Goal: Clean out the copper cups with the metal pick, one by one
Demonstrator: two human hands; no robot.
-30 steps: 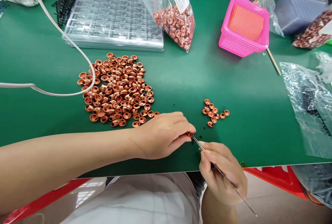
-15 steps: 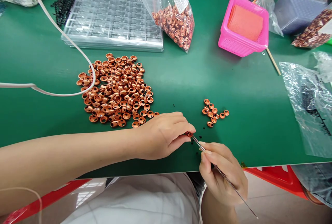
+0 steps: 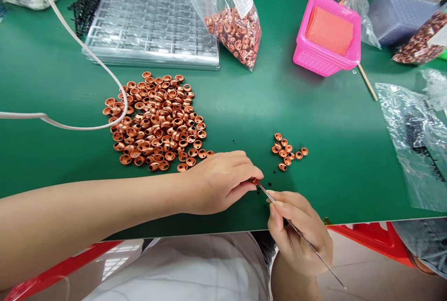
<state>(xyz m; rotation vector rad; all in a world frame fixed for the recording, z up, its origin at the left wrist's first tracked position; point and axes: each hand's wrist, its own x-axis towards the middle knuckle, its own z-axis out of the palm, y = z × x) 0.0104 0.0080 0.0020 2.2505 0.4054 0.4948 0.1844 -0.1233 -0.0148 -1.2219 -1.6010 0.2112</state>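
Note:
Between its thumb and forefinger, my left hand (image 3: 223, 182) pinches a small copper-coloured ring piece (image 3: 255, 181) just above the green table. My right hand (image 3: 302, 231) grips a thin metal tool (image 3: 296, 230) like a pen, and the tool's upper tip meets the ring piece. A large pile of copper-coloured pieces (image 3: 157, 124) lies behind my left forearm. Further right, a small group of similar pieces (image 3: 287, 153) rests beyond my hands. Tiny black bits (image 3: 269, 184) are scattered near the tool's tip.
Clear plastic trays (image 3: 150, 22) and a bag of copper pieces (image 3: 237, 31) stand at the back. A pink basket (image 3: 326, 61) is at back right, near a person's arm. A white cable (image 3: 84, 43) arcs over the left side. The green table's (image 3: 349, 152) front edge runs below my hands.
Both hands keep nearly the same place and hold. The far end of the tool has shifted very slightly up and left. The thin cord at the lower left has moved.

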